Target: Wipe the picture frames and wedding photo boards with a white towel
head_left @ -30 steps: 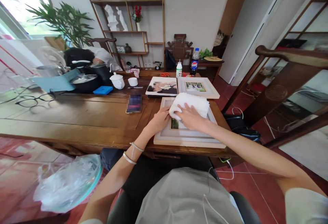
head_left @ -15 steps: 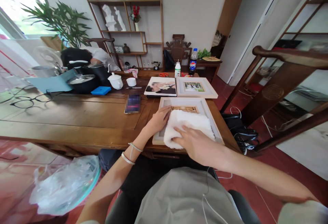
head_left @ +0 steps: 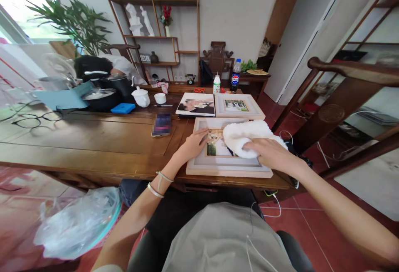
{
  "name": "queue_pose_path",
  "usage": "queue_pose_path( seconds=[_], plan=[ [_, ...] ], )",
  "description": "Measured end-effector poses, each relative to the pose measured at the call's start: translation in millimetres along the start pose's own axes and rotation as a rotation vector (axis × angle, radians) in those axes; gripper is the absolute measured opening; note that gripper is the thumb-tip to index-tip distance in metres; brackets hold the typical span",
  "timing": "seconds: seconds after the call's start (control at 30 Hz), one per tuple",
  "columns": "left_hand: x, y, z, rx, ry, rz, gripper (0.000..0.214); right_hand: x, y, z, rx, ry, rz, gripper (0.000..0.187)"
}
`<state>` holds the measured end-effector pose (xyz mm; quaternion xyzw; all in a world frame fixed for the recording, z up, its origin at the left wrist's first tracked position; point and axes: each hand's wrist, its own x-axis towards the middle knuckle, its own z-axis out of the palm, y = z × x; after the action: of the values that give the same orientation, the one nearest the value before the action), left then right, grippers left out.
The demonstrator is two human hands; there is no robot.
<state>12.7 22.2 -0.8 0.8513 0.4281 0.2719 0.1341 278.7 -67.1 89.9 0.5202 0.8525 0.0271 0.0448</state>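
Observation:
A light wooden picture frame (head_left: 230,173) lies flat near the table's front edge, with a photo (head_left: 215,147) partly showing inside its pale border. My left hand (head_left: 193,144) rests on the frame's left side, fingers stretched out over the border and holding nothing. A fluffy white cloth (head_left: 249,133) covers the right part of the frame and hangs past its right side. My right hand (head_left: 264,151) grips this cloth near its front, fingers curled into the fabric. The part of the photo under the cloth is hidden.
Behind stand a second framed photo (head_left: 254,112), a photo panel (head_left: 187,113), a small white bottle (head_left: 216,84) and a cola bottle (head_left: 236,74). Left are a phone (head_left: 161,125), a white teapot (head_left: 141,97) and a blue box (head_left: 123,108). A wooden chair (head_left: 336,110) stands right.
My right hand has moved the white cloth right and away from me across the frame, uncovering the photo's left part. My left hand has stayed in place.

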Motion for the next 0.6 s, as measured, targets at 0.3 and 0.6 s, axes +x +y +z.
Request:
queue_pose_path(
  seconds=[0.3, 0.6],
  plan=[
    [2.4, -5.4, 3.6, 0.005, -0.009, 0.006, 0.041, 72.3, 41.1, 25.8, -0.060, 0.358, -0.070, 0.050],
    [2.5, -4.6, 4.4, 0.011, 0.000, 0.001, 0.040, 94.0, 59.6, 13.4, -0.143, 0.568, -0.046, 0.057]
  ],
)
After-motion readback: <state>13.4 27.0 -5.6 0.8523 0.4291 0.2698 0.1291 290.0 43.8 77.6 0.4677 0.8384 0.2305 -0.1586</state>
